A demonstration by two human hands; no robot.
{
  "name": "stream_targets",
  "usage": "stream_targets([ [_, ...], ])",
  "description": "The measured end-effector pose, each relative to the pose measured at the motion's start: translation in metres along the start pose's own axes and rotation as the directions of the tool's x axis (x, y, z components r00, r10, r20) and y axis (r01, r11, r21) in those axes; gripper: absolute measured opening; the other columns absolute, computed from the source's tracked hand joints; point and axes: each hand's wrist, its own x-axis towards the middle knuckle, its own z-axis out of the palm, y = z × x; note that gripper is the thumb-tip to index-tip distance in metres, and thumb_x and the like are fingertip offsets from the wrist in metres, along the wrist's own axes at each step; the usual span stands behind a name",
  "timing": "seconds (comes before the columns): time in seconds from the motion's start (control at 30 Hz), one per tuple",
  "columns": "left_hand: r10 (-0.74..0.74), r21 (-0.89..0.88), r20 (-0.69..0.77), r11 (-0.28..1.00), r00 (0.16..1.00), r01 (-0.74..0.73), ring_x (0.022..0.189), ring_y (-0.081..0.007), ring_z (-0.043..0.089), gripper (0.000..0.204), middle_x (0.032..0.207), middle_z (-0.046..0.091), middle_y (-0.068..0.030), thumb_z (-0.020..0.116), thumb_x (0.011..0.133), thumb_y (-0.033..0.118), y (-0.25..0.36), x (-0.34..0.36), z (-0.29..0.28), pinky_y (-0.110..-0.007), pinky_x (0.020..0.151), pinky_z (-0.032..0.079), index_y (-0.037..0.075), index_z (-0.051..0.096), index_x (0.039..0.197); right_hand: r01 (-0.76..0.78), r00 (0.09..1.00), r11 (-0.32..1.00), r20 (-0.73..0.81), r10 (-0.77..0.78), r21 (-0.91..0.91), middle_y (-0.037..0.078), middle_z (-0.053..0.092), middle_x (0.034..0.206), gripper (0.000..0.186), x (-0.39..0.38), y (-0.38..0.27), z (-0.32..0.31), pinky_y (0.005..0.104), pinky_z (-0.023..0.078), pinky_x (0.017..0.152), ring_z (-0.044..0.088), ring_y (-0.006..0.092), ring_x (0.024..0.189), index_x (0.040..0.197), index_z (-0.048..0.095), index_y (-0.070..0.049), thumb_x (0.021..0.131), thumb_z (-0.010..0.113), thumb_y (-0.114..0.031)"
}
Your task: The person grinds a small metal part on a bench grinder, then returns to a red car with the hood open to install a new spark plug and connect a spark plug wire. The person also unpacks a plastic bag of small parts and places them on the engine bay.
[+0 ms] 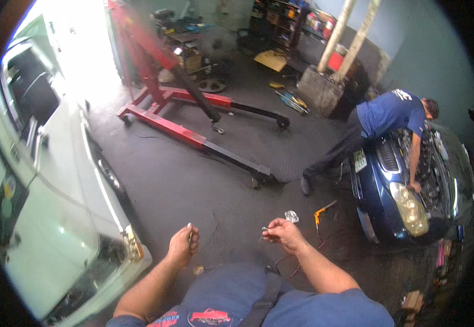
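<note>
We hold both hands out before our chest, well apart from each other, over the dark floor (166, 188). Our left hand (183, 246) is half curled, its fingers bent in together and the thumb pointing up along a thin, dark piece (191, 236); the fingers look clamped on it, but we cannot tell what it is. Our right hand (284, 234) pinches a small metal piece (264, 229) between thumb and fingertips – it pokes out on the left side of the grip, too small for us to name.

Beyond our right hand, a crumpled shiny wrapper (291, 216) lies on the floor, and near it an orange air gun (318, 216) with a reddish hose (319, 235) looping back toward us.

To our left stands a pale vehicle (57, 218). Ahead, a red and black engine hoist (163, 126) spreads its legs across the floor, its hook (218, 130) hanging low. To our right, a co-worker (384, 117) in a blue shirt bends over the open engine bay of a dark blue car (377, 188) – one hand (415, 187) reaches down just beside the headlight (409, 208).
</note>
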Motion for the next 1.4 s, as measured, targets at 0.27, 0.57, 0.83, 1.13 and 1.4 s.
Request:
stream_targets([
  [0.27,-0.082,0.103,0.209,0.993,0.974,0.061,0.075,-0.0157,0.058,0.019,0.095,0.061,-0.0072,0.056,0.096,0.010,0.109,0.198,0.097,-0.028,0.066,0.048,0.001,0.053,0.113,-0.158,0.960,0.957,-0.191,0.207,0.244,0.012,0.072,0.094,0.034,0.121,-0.035,-0.065,0.0284,0.054,0.069,0.070,0.0206,0.079,0.126,0.058,-0.004,0.093,0.058,-0.012],
  [0.57,-0.048,-0.056,-0.025,0.997,0.999,0.047,0.083,-0.0193,0.065,0.022,0.104,0.065,-0.0113,0.060,0.095,0.009,0.244,0.334,0.124,-0.031,0.071,0.055,0.003,0.056,0.116,0.066,0.975,0.974,0.221,-0.016,-0.219,0.009,0.069,0.091,0.019,0.403,-0.243,0.007,0.0270,0.051,0.064,0.066,0.0141,0.076,0.110,0.047,-0.006,0.092,0.055,-0.005],
  [0.83,-0.090,-0.157,-0.057,0.984,0.994,0.080,0.088,-0.0231,0.066,0.026,0.102,0.066,-0.0135,0.051,0.098,0.014,0.348,0.508,0.120,-0.034,0.078,0.056,-0.002,0.057,0.117,0.332,0.910,0.863,0.370,-0.187,-0.381,0.008,0.062,0.095,0.020,0.629,-0.312,-0.039,0.0301,0.052,0.077,0.060,0.0144,0.086,0.112,0.048,-0.002,0.093,0.053,-0.004],
  [1.13,0.015,-0.093,0.254,0.996,0.967,0.009,0.081,-0.0205,0.062,0.017,0.090,0.063,-0.0080,0.046,0.098,0.016,0.536,0.719,0.186,-0.035,0.074,0.050,0.005,0.056,0.104,-0.475,0.879,0.250,-0.440,0.186,-0.844,0.012,0.059,0.062,0.024,0.682,-0.248,-0.366,0.0398,0.044,0.045,0.059,0.0222,0.053,0.068,0.063,-0.001,0.087,0.052,-0.009],
  [1.4,0.199,-0.089,0.152,0.978,0.968,-0.187,0.058,-0.0187,0.046,0.024,0.067,0.049,-0.0036,0.046,0.093,0.027,0.603,0.878,0.204,-0.033,0.055,0.038,0.009,0.051,0.079,-0.750,0.463,0.661,-0.723,0.513,-0.011,0.015,0.063,0.075,0.011,0.786,-0.316,-0.404,0.0383,0.052,0.048,0.060,0.0255,0.057,0.091,0.064,0.004,0.092,0.053,0.001],
])
